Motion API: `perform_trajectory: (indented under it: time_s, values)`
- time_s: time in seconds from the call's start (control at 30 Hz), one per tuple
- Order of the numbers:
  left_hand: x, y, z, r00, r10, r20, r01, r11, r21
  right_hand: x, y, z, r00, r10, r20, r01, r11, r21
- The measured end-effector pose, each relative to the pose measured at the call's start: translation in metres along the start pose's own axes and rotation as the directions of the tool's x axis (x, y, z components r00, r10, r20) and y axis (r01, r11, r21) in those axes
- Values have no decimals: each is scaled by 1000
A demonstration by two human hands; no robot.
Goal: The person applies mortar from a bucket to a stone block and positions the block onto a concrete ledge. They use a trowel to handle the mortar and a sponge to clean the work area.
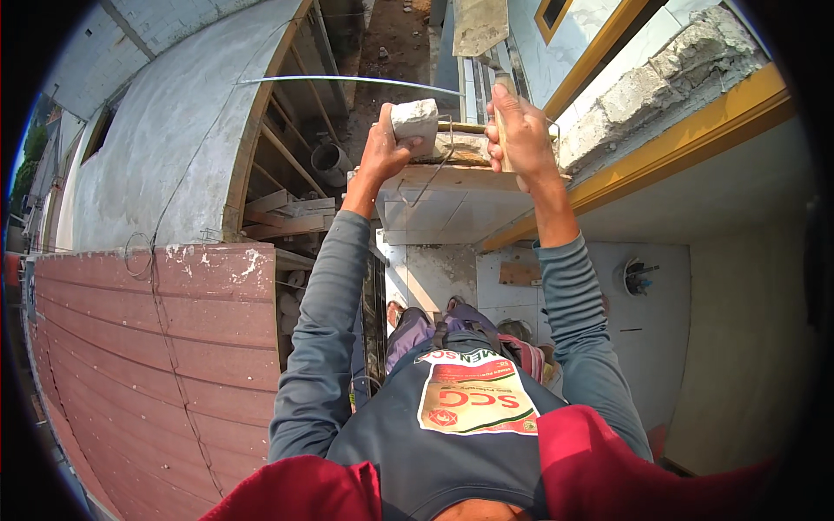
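Your left hand grips a pale block chunk, held just above the mortar-topped ledge. Your right hand, just right of the chunk, is closed around a trowel handle, its blade pointing far. A grey pipe lies left, below.

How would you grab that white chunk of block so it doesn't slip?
Probably as the left hand does now: take the white block piece by its lower end, coming from the left with fingers wrapped round its narrow sides. Its blocky faces give flat grip, and its top stays free.
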State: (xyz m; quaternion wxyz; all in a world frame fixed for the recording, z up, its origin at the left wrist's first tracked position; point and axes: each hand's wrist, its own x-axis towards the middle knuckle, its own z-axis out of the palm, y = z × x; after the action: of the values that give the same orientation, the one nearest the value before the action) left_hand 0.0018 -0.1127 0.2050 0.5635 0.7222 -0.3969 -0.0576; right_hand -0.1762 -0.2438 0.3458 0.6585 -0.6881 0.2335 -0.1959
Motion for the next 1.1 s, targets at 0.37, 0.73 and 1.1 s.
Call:
perform_trajectory:
  time_s: [0.37,0.73,1.1]
  values:
    - [2,3,-2,1000,5,22,-5,1000,19,7,10,-5,978,189,92,-172,971,-168]
    - [-3,3,0,1000,-18,1,18,999,30,5,9,-8,954,263,146,-223,944,-243]
    - [1,1,-1,1000,-16,-8,16,1000,15,-4,6,12,999,7,49,1,987,-161]
